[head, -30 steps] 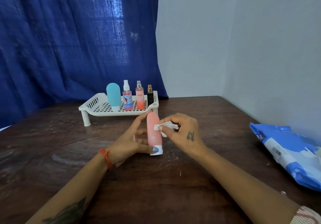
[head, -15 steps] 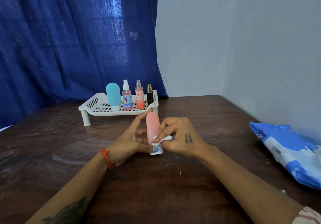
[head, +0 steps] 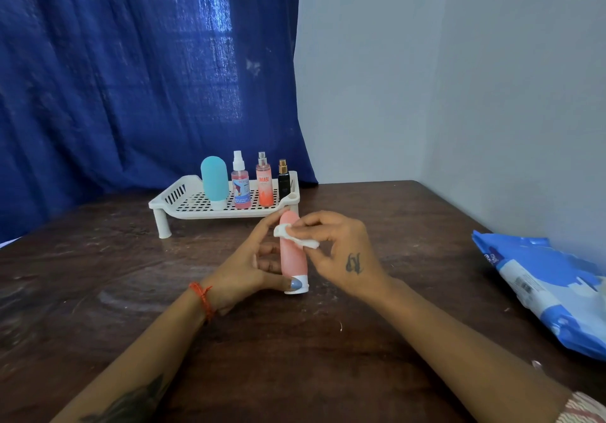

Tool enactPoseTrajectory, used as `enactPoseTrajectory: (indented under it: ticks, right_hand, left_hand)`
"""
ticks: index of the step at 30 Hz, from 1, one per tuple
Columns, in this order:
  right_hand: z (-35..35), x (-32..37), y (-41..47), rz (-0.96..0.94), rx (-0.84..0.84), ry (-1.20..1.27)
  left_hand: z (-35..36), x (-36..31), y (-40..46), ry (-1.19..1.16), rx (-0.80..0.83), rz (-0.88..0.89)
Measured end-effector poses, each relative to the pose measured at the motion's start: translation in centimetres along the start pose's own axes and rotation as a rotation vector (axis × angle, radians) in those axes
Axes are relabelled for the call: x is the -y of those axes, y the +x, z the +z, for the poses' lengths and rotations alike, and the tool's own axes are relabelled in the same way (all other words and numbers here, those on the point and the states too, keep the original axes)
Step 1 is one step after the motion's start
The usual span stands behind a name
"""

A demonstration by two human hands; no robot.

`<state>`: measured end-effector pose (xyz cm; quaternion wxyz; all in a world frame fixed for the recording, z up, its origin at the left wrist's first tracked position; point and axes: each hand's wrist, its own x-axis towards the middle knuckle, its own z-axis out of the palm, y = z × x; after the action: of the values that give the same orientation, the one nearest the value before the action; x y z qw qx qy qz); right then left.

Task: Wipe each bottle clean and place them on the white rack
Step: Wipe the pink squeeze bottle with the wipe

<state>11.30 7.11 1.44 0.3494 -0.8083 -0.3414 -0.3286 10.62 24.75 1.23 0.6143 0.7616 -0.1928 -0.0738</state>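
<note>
A pink bottle [head: 292, 255] with a white cap stands cap-down on the dark wooden table. My left hand [head: 249, 267] grips it from the left, thumb on the cap. My right hand [head: 341, 252] pinches a small white wipe [head: 292, 235] against the bottle's upper part. Behind them stands the white rack [head: 187, 204] on short legs. On the rack stand a teal bottle [head: 214, 178], a pink spray bottle [head: 241, 183], an orange spray bottle [head: 264, 182] and a small black bottle [head: 283, 181].
A blue and white pack of wipes [head: 544, 281] lies at the table's right edge by the grey wall. A blue curtain [head: 131, 78] hangs behind the rack. The rack's left half holds no bottles.
My right hand slid the wipe down to the bottle's cap half a second ago and has now moved it back up near the top. The left hand kept its grip.
</note>
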Motion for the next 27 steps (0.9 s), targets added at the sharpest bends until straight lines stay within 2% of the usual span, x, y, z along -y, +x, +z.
enactPoseTrajectory:
  ticks: [5, 8, 15, 19, 21, 23, 25, 27]
  right_hand:
    - [-0.5, 0.3, 0.0, -0.117, 0.176, -0.043]
    - [-0.7, 0.2, 0.1, -0.118, 0.239, -0.009]
    - [-1.4, -0.1, 0.0, 0.083, 0.289, 0.129]
    - [-1.6, -1.0, -0.1, 0.235, 0.311, 0.055]
    - [-1.4, -1.6, -0.1, 0.282, 0.238, -0.026]
    - [-1.1, -1.8, 0.1, 0.283, 0.025, -0.045]
    - [-0.9, -1.7, 0.3, 0.210, -0.210, -0.029]
    - [-0.8, -1.2, 0.5, 0.107, -0.312, 0.007]
  left_hand:
    - [-0.1, 0.0, 0.0, -0.038, 0.016, -0.003]
    - [-0.2, 0.0, 0.0, -0.028, 0.012, -0.002]
    - [-0.1, -0.1, -0.1, -0.024, 0.002, -0.014]
    - [-0.1, 0.0, -0.1, -0.035, 0.002, -0.010]
    - [-0.2, 0.0, -0.1, -0.044, 0.012, -0.012]
    - [-0.2, 0.0, -0.1, -0.058, 0.035, -0.014]
    - [-0.1, -0.1, -0.2, -0.077, 0.046, -0.021]
    - [0.0, -0.2, -0.2, -0.092, 0.056, -0.023]
